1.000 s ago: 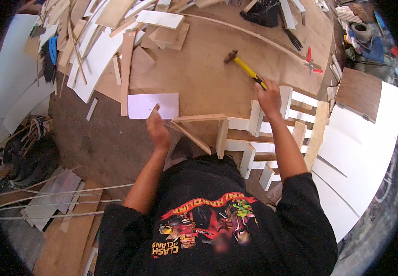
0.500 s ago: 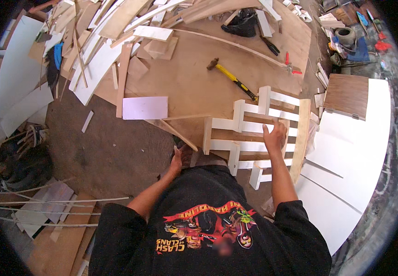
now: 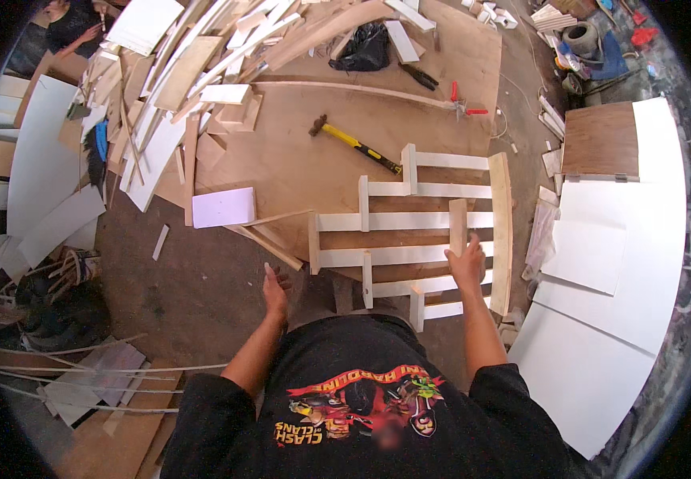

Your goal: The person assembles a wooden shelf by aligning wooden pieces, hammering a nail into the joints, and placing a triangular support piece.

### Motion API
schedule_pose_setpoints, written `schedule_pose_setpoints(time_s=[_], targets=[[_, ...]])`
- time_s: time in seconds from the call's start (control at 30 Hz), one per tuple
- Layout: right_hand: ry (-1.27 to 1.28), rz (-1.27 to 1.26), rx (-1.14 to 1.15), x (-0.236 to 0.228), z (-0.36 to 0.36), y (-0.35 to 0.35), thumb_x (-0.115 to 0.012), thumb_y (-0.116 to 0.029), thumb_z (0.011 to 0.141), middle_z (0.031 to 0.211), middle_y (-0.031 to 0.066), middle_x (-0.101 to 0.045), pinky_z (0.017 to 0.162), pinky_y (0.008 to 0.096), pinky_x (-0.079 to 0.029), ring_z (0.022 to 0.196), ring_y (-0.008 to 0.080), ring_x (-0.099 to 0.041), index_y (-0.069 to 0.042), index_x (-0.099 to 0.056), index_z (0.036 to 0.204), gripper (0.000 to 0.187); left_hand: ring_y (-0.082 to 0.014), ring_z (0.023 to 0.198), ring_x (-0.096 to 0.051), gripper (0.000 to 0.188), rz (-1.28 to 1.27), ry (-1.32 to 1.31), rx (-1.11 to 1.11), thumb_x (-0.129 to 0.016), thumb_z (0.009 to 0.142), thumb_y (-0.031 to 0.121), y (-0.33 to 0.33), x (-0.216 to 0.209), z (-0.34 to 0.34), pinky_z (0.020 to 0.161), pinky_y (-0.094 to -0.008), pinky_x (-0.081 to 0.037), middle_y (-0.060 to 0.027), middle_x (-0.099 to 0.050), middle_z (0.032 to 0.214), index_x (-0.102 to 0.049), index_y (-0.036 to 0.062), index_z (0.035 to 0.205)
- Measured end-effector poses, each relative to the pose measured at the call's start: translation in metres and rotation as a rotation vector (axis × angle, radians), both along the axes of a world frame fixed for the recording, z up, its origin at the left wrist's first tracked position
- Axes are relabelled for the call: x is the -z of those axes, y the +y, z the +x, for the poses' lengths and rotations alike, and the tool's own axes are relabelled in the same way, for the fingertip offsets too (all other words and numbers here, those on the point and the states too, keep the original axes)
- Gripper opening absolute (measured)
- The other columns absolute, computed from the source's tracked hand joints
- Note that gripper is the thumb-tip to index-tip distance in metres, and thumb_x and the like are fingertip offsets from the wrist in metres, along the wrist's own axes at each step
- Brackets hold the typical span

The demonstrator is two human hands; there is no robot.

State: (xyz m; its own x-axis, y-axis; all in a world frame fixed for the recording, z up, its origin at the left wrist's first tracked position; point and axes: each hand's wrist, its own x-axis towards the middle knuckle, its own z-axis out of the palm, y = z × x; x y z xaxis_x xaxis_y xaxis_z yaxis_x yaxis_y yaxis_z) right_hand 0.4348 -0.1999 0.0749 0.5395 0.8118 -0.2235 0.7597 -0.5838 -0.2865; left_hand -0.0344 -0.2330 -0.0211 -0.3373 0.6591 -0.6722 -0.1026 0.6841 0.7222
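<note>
A white slatted wooden frame (image 3: 405,255) lies in front of me, slightly right, with a pale end rail (image 3: 502,239) on its right and short upright pieces at staggered lengths on its left. Across its slats lies a short wooden block (image 3: 458,223). My right hand (image 3: 467,265) grips this block's near end, thumb on the left side and fingers on the right. My left hand (image 3: 277,289) hangs above the floor, left of the frame, empty with its fingers apart. Beyond the frame, a yellow-handled hammer (image 3: 357,145) rests on a brown board (image 3: 282,136).
Scrap wood strips (image 3: 178,72) pile up at the far left, where another person (image 3: 74,30) is partly visible. Red-handled pliers (image 3: 463,108) and a black plastic bag (image 3: 361,48) lie on the far board. White panels (image 3: 593,319) stand at right. A pale rectangular piece (image 3: 223,207) sits at the board's near edge.
My right hand has slid to the block's near end, and the block sits a little farther from the end rail. My left hand has moved left with fingers spreading. The view has shifted.
</note>
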Motion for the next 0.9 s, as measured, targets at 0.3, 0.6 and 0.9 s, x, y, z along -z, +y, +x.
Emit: schedule_pose_setpoints(time_s=[0.3, 0.6, 0.9], targets=[[0.008, -0.129, -0.114, 0.022, 0.025, -0.009, -0.070, -0.023, 0.089, 0.097, 0.0285, -0.071, 0.083, 0.0569, -0.054, 0.094, 0.0483, -0.069, -0.001, -0.058, 0.103, 0.028, -0.0241, 0.097, -0.061, 0.088, 0.005, -0.073, -0.094, -0.038, 0.097, 0.077, 0.025, -0.029, 0.029, 0.088, -0.0423, -0.047, -0.0143, -0.063, 0.122, -0.051, 0.0035, 0.144], [-0.052, -0.127, -0.228, 0.023, 0.049, 0.012, -0.068, -0.021, 0.088, 0.096, 0.0303, -0.071, 0.084, 0.0586, -0.055, 0.093, 0.0486, -0.070, -0.001, -0.062, 0.103, 0.026, -0.0238, 0.103, -0.061, 0.092, 0.136, -0.308, -0.123, -0.049, 0.091, 0.080, -0.006, 0.006, 0.050, 0.090, -0.0442, -0.047, -0.0118, -0.060, 0.129, -0.046, 0.0080, 0.148], [-0.024, -0.108, -0.365, 0.038, 0.090, 0.041, -0.072, -0.019, 0.084, 0.100, 0.0308, -0.070, 0.087, 0.0566, -0.053, 0.098, 0.0488, -0.068, 0.000, -0.061, 0.104, 0.029, -0.0213, 0.103, -0.061, 0.092, 0.035, -0.389, -0.271, -0.053, 0.090, 0.079, -0.041, 0.003, 0.089, 0.085, -0.0404, -0.048, -0.0106, -0.058, 0.129, -0.045, 0.0082, 0.149]])
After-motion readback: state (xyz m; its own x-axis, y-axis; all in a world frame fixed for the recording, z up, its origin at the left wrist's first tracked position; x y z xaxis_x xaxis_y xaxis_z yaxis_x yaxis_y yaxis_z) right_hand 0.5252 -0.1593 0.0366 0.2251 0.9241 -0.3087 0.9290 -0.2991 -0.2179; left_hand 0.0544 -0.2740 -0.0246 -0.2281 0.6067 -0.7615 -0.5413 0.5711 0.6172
